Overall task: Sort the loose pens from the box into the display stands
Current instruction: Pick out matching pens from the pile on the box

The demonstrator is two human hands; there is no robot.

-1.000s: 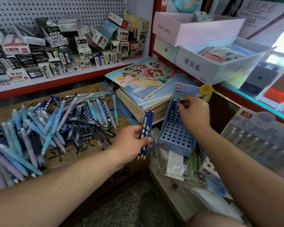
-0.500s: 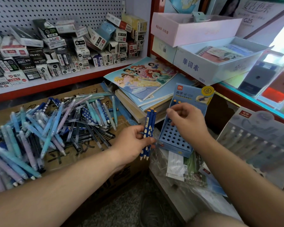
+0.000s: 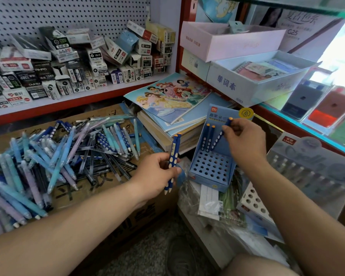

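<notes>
Grip of left hand curled round 2 dotted pens; grip of right hand pinching 1 tilted pen over display stand.

The bare left forearm reaches in from the lower left, the bare right forearm from the lower right. The left hand is curled, its thumb and fingers gripping two dark blue, pale-dotted plastic pens nearly upright. The right hand, held higher, pinches a third dark blue dotted pen, tilted, at its fingertips.

shelf: small refill cartons | princess book atop stacked notebooks | pegboard behind
</notes>
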